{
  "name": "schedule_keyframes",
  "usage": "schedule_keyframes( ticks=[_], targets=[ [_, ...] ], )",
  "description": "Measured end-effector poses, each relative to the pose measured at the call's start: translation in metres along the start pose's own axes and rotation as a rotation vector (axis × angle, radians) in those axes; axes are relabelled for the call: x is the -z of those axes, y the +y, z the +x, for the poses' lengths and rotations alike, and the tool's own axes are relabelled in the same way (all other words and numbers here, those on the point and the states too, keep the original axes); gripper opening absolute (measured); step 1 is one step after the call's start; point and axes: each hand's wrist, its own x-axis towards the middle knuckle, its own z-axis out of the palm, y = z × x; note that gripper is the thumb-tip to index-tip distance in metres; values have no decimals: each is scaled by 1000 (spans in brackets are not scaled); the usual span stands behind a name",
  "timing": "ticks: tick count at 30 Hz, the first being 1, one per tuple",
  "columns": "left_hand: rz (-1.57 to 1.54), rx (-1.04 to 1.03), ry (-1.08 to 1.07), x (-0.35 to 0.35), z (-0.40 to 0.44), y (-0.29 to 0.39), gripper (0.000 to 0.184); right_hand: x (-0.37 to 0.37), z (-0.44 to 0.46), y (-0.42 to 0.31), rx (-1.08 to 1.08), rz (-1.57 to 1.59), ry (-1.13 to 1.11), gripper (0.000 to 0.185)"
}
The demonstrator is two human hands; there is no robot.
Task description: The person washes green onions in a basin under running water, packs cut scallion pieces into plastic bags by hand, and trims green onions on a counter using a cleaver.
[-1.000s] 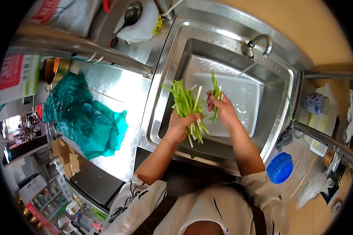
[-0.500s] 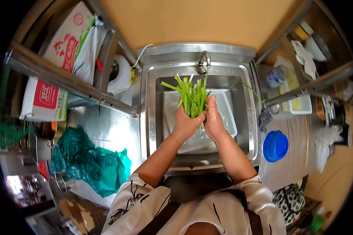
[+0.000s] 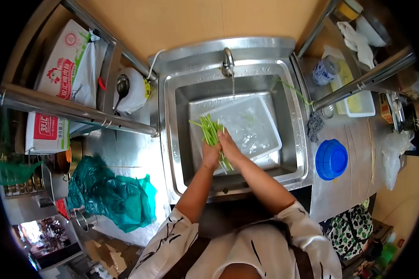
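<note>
Over the near left side of the sink (image 3: 169,111), I hold a bunch of green vegetable stalks (image 3: 210,128) at a slant. My left hand (image 3: 211,155) is closed around the stalks from the left. From the other side my right hand (image 3: 229,148) presses on the same bunch, its fingers partly hidden. Stalk ends stick out below both hands. A white rectangular tray (image 3: 275,131) lies tilted in the sink with water in it and a few green bits. Water runs in a thin stream from the faucet (image 3: 227,63) toward the tray.
A blue plastic bowl (image 3: 331,159) and a scouring pad (image 3: 315,126) sit on the right counter. To the left lie a crumpled green plastic bag (image 3: 121,197) and a ladle (image 3: 122,88). Metal shelf posts (image 3: 79,111) flank the sink, with printed cartons (image 3: 48,132) at left.
Both hands have drawn the stalks down and toward me, and the bunch has turned. Running water now shows at the faucet, and more of the tray is visible. The view has shifted slightly.
</note>
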Motion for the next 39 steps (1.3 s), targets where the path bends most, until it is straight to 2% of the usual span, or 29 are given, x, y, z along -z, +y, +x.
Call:
schedule_keyframes(
  ticks=[1,2,4,5,7,8,10,11,12,14,15,17,19,20,21,22,23,24,25,26,28,30,31,33,35,37,39],
  targets=[
    [41,14,-106,12,2,-1,36,4,11,31,62,-22,33,54],
    [43,14,-105,20,4,1,36,22,21,57,62,-20,32,54],
    [194,45,-61,14,-2,30,37,62,42,65,-91,63,74,53],
    [221,46,-24,13,-5,38,37,77,48,68,-84,56,78,53],
    [210,19,19,17,-9,48,36,103,68,72,-70,-918,338,57],
    [161,-8,24,17,-11,48,36,114,82,75,-51,-920,375,57],
    [25,-9,-1,17,-19,47,35,124,104,98,176,-1339,406,61],
    [9,-3,-18,17,-23,45,33,129,121,120,319,-1391,472,53],
    [-7,5,-30,15,-25,44,32,132,129,117,310,-1391,485,53],
    [-26,35,-7,13,-25,39,31,130,135,108,-114,-1374,38,44],
    [-24,81,-19,17,-24,36,30,127,133,108,-133,-1370,36,44],
    [-40,105,-27,14,-25,32,28,122,126,101,-303,-1027,-205,34],
    [-62,83,-23,12,-23,30,28,119,103,75,-455,428,-211,29],
    [-97,62,-6,10,-23,25,27,116,94,72,-255,639,-357,25],
    [-96,131,-62,19,-19,19,30,106,86,70,-45,-190,-333,22],
    [-5,164,-71,33,-10,8,33,92,76,70,-65,-848,-319,22],
    [-12,107,-56,25,-9,5,34,78,69,61,-109,-723,-199,24],
    [-26,34,-30,15,-8,4,36,66,73,72,37,-368,-245,25],
    [0,42,-67,18,-2,1,38,50,56,54,150,-45,-171,31],
    [33,55,-93,21,2,-3,41,47,31,15,169,179,-230,32],
    [76,-14,-130,-15,-8,7,43,14,15,6,404,130,45,36],
    [22,-77,-30,-52,-20,27,44,25,-1,-36,413,-209,63,44],
    [56,-140,-80,-58,-25,38,44,28,-7,-61,424,-204,64,44],
    [47,-244,-86,-89,-37,78,45,31,-24,-111,618,-284,149,47],
    [226,-396,-28,-107,-53,124,45,36,-43,-163,807,-192,112,47],
    [252,-593,-17,-129,-80,159,43,43,-69,-213,1054,-169,120,50],
    [38,-635,-138,-144,-98,163,43,47,-87,-229,1135,-179,171,53]
  ],
)
